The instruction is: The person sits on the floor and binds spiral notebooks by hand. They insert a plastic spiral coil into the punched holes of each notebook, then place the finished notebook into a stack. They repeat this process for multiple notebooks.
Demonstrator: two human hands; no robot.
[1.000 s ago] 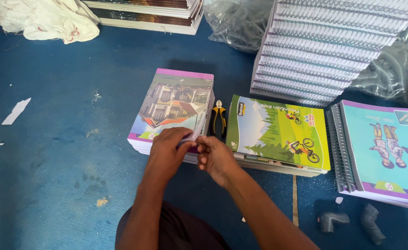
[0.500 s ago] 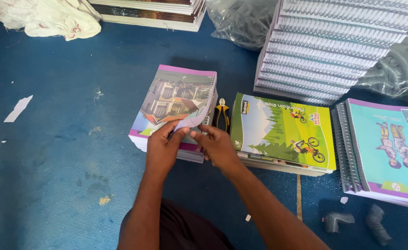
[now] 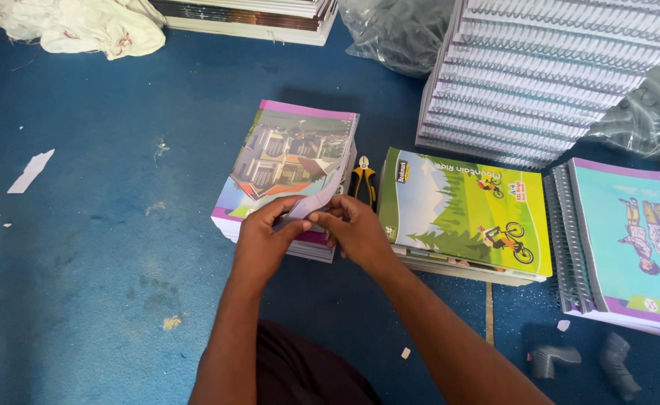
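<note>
Both hands are working the near edge of the purple-bordered cover sheet [image 3: 292,161] with the house picture, which sits on top of a short stack of covers [image 3: 228,223] on the blue floor [image 3: 105,247]. The left hand [image 3: 261,241] has its fingers curled narrow, pinching the sheet's bottom corner, and the right hand [image 3: 354,229] pinches the same curled-up edge right beside it, thumbs nearly touching. The corner of the sheet is lifted and bent a bit between them.

At 3 o'clock from the hands there's a pair of yellow-handled pliers [image 3: 363,182] lying in the gap, then a green cover stack with cyclists [image 3: 468,214]. Further out at 3 o'clock is a spiral-bound notebook with a teal cover [image 3: 630,240]. Up at 1 o'clock, a tall stack of spiral notebooks [image 3: 540,82]. White cloth [image 3: 75,26] sits at 11 o'clock, and a paper scrap [image 3: 31,171] at 9.
</note>
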